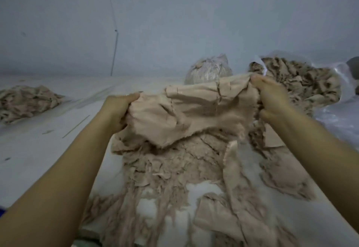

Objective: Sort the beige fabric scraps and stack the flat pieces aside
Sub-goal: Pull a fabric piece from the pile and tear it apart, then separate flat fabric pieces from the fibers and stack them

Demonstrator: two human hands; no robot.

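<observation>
So both arms are stretched out forward over the mess, and the 2 hands are holding 1 big beige fabric piece (194,110) up in the air between them. Left hand (118,108) has its fingers curled around the left edge, bunching the cloth up in a fist, knuckles facing away from the camera. Right hand (272,99) sits a bit higher and further out, fingers wrapped over the top right corner with the thumb tucked under. The piece is pulled fairly taut across the top and sags with a ragged lower edge.

Right under it is the loose scrap heap (174,169), frayed shreds spread on the white floor (38,149) down toward the camera. Off to the far left there's a separate pile of scraps (27,101), well apart from the hands. Behind the right hand is an open clear plastic bag (334,110) full of more scraps, and a tied-up bag (209,71) sits near it by the wall.
</observation>
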